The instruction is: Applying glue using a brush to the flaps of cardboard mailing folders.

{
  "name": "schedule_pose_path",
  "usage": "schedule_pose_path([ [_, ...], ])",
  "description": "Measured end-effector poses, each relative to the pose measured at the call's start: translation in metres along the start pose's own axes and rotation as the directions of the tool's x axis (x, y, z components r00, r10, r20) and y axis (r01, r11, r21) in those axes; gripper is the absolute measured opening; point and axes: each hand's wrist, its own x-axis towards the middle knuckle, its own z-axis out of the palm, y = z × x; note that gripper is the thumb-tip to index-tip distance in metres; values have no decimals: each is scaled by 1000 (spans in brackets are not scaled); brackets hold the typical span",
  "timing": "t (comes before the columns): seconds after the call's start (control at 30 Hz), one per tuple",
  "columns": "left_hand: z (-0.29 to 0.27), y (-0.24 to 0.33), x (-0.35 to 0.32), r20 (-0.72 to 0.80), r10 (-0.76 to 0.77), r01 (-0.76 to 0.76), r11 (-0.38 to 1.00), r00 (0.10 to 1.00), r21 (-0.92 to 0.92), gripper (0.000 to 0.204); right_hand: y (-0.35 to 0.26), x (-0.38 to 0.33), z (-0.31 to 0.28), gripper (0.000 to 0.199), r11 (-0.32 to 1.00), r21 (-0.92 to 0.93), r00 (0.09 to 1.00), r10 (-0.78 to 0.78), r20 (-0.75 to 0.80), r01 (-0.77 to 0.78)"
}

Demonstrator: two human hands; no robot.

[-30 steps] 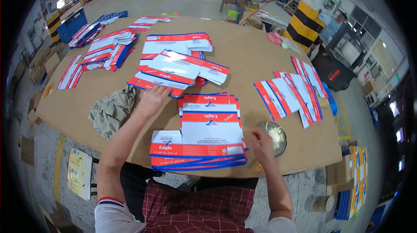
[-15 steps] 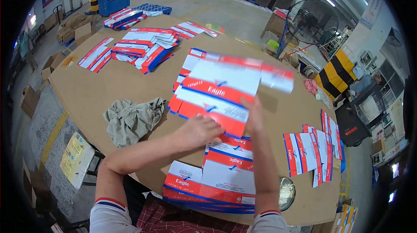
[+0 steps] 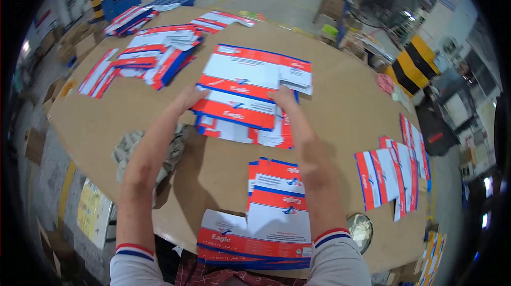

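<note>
A flat printed carton blank point(image 3: 239, 69), red, white and blue, lies on or just above a pile of similar blanks point(image 3: 229, 130) at mid-table. My left hand point(image 3: 192, 97) grips its left edge, thumb on top. On the other side my right hand point(image 3: 283, 97) holds the blank near its right edge, also thumb uppermost. The fingers under the board are hidden. Closer to my body, beneath my forearms, another stack of the same blanks point(image 3: 277, 225) sits at the table's near edge.
Beside my left forearm is a crumpled grey-green cloth point(image 3: 125, 150). A round dish with pale contents point(image 3: 360, 233) stands by my right elbow. More blanks lie at the far left point(image 3: 143, 51) and right point(image 3: 384, 171) of the brown table point(image 3: 330, 121). A stool point(image 3: 91, 214) is at left.
The blank, tilted and blurred in motion before, now sits squarely over the middle pile. My left hand has moved forward and left to its edge; my right hand has moved forward too. The view has shifted.
</note>
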Motion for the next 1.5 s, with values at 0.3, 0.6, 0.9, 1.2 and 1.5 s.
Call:
schedule_pose_path([
  [0.3, 2, -19, -1, 82, -28, 58, 923, 996, -380, 42, 8, 43, 38, 40, 922, 364, 989, 148, -14, -133],
  [0.6, -23, 10, 16, 75, -213, 226, 911, 974, -346, 34, -19, 8, 17, 35, 410, 867, 954, 213, 210, -282],
  [0.9, -24, 79, 2, 4, -138, 118, 833, 990, -540, 39, -21, 13, -10, 44, 74, 952, 954, -22, 300, -297],
  [1.2, -14, 75, -112, -297, 164, -295, 827, 941, -479, 48, -79, -96, -85, 62, 243, 924, 914, -354, -200, 297],
  [1.5, -94, 194, -231, -578, 681, -589, 713, 450, 382, 100, -193, -216, -193, 48, 621, 28, 621, -782, -57, 784],
])
